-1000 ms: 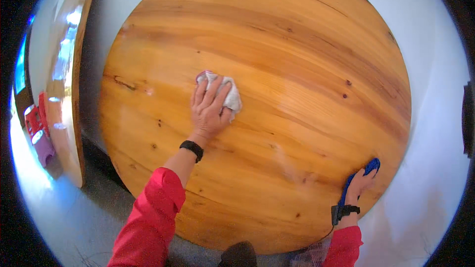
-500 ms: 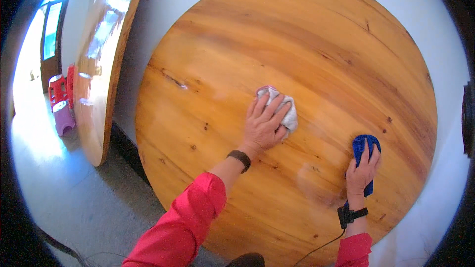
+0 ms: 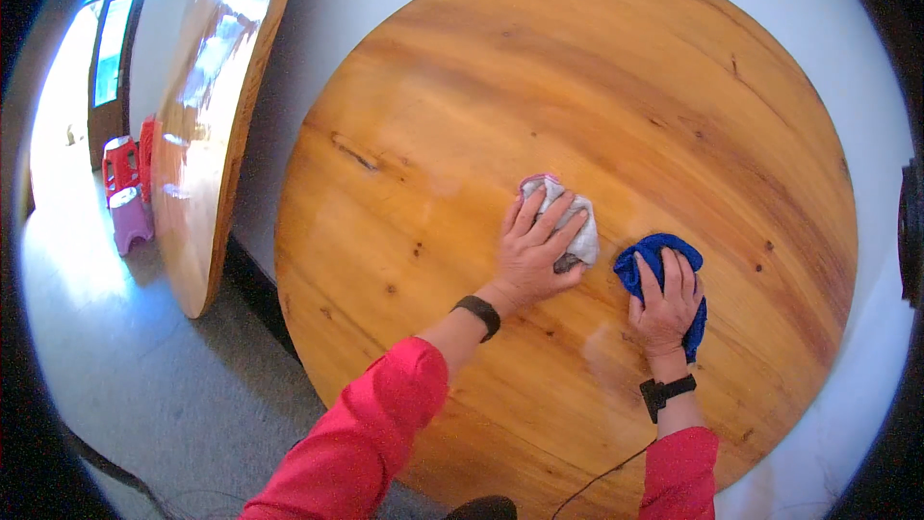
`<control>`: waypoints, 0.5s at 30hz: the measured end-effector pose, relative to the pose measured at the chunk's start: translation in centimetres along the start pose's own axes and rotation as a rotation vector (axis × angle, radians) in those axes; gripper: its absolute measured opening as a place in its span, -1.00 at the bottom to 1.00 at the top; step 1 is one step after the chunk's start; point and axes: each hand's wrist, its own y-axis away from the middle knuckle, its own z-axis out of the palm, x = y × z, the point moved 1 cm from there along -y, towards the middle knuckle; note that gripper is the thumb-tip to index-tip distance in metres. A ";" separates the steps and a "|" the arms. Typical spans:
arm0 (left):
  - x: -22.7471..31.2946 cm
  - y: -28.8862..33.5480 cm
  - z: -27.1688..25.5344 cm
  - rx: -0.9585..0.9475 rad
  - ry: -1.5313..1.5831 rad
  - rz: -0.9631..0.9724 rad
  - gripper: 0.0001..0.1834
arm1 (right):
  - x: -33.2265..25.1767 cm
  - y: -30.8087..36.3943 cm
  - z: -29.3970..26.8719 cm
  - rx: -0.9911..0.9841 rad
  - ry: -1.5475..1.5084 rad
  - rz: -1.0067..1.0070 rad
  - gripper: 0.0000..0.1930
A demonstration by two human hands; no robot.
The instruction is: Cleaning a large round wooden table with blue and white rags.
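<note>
A large round wooden tabletop (image 3: 462, 96) with dark knots and a glossy surface fills the middle of the view. Near its centre my left hand (image 3: 535, 255) presses down on a white cloth (image 3: 583, 221) with a pink edge, fingers spread over it. To the right and a little nearer, my right hand (image 3: 666, 306) lies over a bunched dark-blue cloth (image 3: 630, 263), fingertips pressed into its top. The blue cloth also shows along the right side of that hand. Both cloths touch the wood, with a gap between them.
Another round wooden tabletop (image 3: 207, 135) stands on edge at the left. Behind it are a red plastic stool (image 3: 121, 166), a purple stool (image 3: 129, 220) and a bright doorway. A thin cable (image 3: 606, 474) runs from my right wristband across the lower tabletop.
My right hand has slid left and slightly away from me with the blue cloth, closer to my left hand. My left hand and the white cloth have shifted slightly right. The view has turned a little.
</note>
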 end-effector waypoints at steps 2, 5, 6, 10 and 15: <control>-0.1 0.1 -0.3 -0.009 -0.016 0.009 -0.37 | -0.3 0.0 -0.1 0.008 -0.027 0.000 -0.44; 0.2 -0.3 -0.5 -0.053 -0.067 0.019 -0.39 | -0.4 -0.1 0.0 0.005 -0.044 0.024 -0.44; 0.3 -0.4 -0.5 -0.085 -0.095 0.020 -0.39 | -0.5 0.0 0.1 0.009 -0.044 0.030 -0.44; 0.7 -1.3 1.0 -0.149 -0.107 -0.020 -0.35 | -0.2 0.4 0.2 -0.030 -0.031 0.058 -0.41; 2.1 -4.5 2.4 -0.046 0.021 0.036 -0.37 | -0.4 0.4 0.3 -0.016 -0.063 0.055 -0.43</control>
